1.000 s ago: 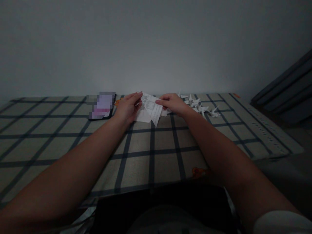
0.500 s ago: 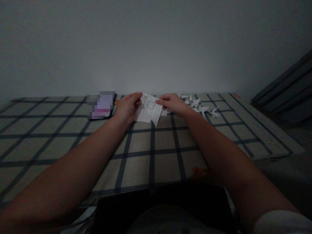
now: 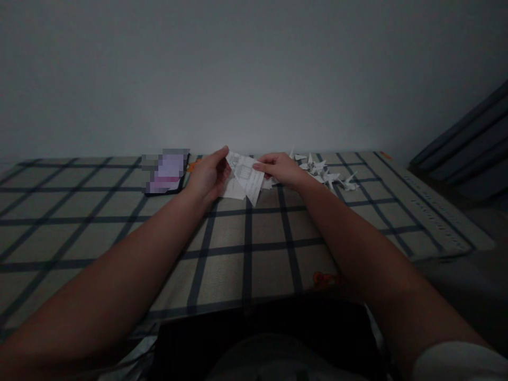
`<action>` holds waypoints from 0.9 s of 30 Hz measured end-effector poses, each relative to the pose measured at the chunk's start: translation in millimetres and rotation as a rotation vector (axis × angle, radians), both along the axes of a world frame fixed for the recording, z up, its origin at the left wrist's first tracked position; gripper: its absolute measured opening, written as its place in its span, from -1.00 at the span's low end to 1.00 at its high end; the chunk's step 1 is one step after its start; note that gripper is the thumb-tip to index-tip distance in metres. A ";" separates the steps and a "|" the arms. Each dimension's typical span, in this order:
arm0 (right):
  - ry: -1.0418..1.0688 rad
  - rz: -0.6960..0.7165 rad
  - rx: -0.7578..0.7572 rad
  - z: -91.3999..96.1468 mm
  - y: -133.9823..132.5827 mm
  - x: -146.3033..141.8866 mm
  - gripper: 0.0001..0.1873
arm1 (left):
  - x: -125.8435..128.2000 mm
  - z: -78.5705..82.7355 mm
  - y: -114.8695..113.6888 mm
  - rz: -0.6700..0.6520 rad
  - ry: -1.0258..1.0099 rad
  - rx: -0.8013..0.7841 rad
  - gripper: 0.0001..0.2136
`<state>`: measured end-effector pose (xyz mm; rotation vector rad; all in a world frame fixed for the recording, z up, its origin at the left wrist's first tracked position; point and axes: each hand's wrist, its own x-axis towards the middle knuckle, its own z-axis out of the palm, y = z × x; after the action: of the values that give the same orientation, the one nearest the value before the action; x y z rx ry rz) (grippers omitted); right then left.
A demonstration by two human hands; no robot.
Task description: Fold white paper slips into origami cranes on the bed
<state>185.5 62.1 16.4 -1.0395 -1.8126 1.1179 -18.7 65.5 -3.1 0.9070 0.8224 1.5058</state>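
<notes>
A white printed sheet of paper [image 3: 246, 178], partly folded, is held between both hands above the checked cloth. My left hand [image 3: 208, 175] pinches its left upper corner with thumb and fingers. My right hand [image 3: 280, 168] grips its right edge, fingers curled over it. More white paper [image 3: 232, 190] lies flat under the sheet. Both forearms stretch out from the bottom of the view.
A heap of small folded white paper cranes [image 3: 327, 172] lies right of my right hand. A dark phone with a lit screen [image 3: 166, 172] rests on the left near the wall. The checked cloth [image 3: 246, 248] covers the surface; a dark slanted panel [image 3: 468, 148] stands far right.
My left hand has lifted the sheet's left corner slightly and closed its pinch on it. My right hand has stayed where it was.
</notes>
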 end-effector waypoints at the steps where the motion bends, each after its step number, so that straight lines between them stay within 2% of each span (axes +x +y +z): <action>1: -0.006 0.004 0.004 -0.7 0.5 0.1 -0.81 | 0.5 -0.5 0.3 -0.001 -0.012 -0.002 -0.81; 10: 0.017 0.042 0.021 -6.8 4.1 -2.1 -0.79 | -1.7 -4.1 2.6 0.144 0.018 0.056 -0.78; 15: 0.031 0.054 0.017 -6.7 5.3 -1.7 -0.79 | -0.6 2.2 -4.1 0.100 -0.023 0.017 -0.73; 22: 0.137 -0.027 0.006 -6.1 11.4 3.1 -0.78 | 8.6 -2.2 -16.7 -0.034 0.276 0.083 -0.63; 27: 0.172 -0.007 -0.029 -4.4 9.1 0.8 -0.79 | 8.1 -5.8 -12.1 0.026 0.278 0.124 -0.74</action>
<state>186.3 71.3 12.0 -0.9354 -1.6602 1.1946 -10.6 53.4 -8.9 1.2214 0.9504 1.4855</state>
